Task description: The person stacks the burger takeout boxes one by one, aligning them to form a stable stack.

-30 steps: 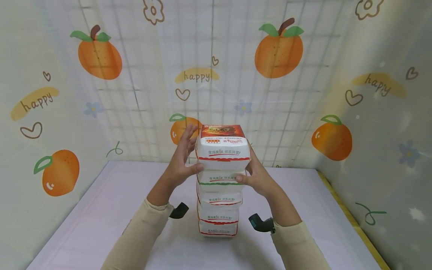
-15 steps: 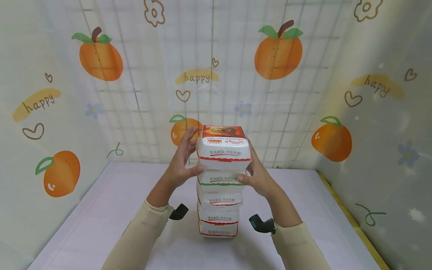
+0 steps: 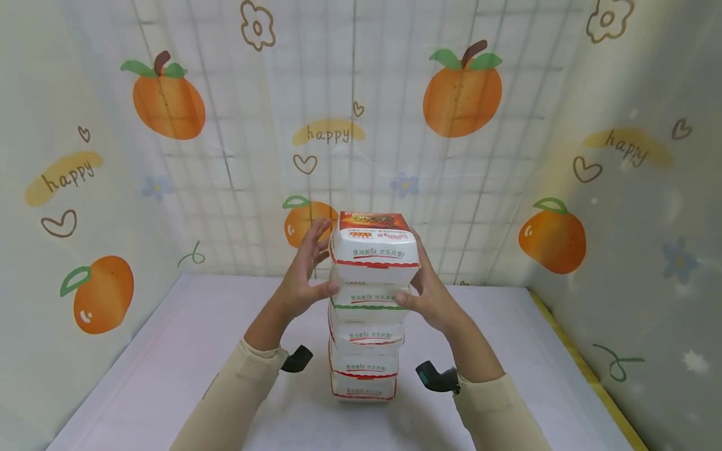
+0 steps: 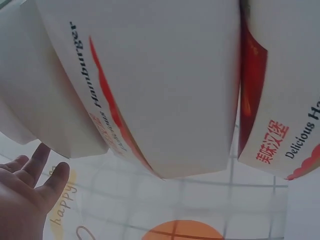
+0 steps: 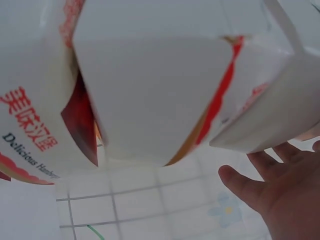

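Several white paper hamburger boxes stand in one tall, slightly uneven stack. Its top box (image 3: pixel 375 257) has a burger picture on the lid and a red wavy edge; a box with a green edge (image 3: pixel 366 307) lies under it. At the left side of these upper boxes is my left hand (image 3: pixel 301 275), fingers fairly straight, thumb tip at the left edge. My right hand (image 3: pixel 431 291) is at the right side, its thumb against the green-edged box's front corner and its fingers partly hidden behind. Both wrist views show fingers spread alongside white box walls (image 4: pixel 165 90).
The stack stands on a white tabletop (image 3: pixel 225 319), its right side bordered by a yellow strip (image 3: pixel 586 369). Hanging sheets (image 3: pixel 389 81) printed with oranges enclose the back and sides. A small black device (image 3: pixel 439 378) sits at each wrist.
The whole head view has shifted down slightly, as the camera tilts. The stack and both hands keep nearly the same place relative to each other.
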Available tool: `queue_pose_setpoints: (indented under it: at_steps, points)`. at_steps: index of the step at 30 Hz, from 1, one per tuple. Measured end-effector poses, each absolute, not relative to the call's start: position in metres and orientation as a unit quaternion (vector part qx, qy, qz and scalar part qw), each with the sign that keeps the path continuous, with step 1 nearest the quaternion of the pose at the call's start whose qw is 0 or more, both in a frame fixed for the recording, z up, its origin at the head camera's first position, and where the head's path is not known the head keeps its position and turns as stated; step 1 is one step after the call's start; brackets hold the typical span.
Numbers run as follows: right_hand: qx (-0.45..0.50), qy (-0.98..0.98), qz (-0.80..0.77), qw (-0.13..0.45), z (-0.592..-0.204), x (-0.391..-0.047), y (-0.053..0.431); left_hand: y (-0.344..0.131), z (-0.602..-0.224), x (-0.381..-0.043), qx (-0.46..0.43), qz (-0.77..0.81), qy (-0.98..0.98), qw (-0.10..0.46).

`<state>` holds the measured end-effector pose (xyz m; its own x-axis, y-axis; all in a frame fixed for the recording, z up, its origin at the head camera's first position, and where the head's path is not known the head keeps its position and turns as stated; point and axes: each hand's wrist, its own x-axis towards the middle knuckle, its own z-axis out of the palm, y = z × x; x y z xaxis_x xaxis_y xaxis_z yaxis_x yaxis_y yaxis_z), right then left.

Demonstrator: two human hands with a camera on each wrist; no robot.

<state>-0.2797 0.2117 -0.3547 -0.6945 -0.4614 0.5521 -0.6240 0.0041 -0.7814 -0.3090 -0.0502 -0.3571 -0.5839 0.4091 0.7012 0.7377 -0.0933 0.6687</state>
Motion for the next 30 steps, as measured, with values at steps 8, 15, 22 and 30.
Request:
queue_pose_setpoints:
  at_steps: [8, 15, 22, 30]
  points:
    - [0.356, -0.715, 0.599, 0.051, -0.356, -0.275, 0.218, -0.049, -0.362, -0.308, -0.430, -0.598, -0.663, 0.133]
    - [0.349, -0.716, 0.602, 0.051, -0.354, -0.276, 0.219, -0.046, -0.360, -0.305, -0.427, -0.596, -0.669, 0.122]
    - [0.336, -0.722, 0.602, 0.066, -0.352, -0.268, 0.223, -0.040, -0.363, -0.295, -0.446, -0.601, -0.654, 0.108]
    - [0.330, -0.725, 0.599, 0.079, -0.350, -0.262, 0.230, -0.029, -0.348, -0.267, -0.456, -0.607, -0.641, 0.113]
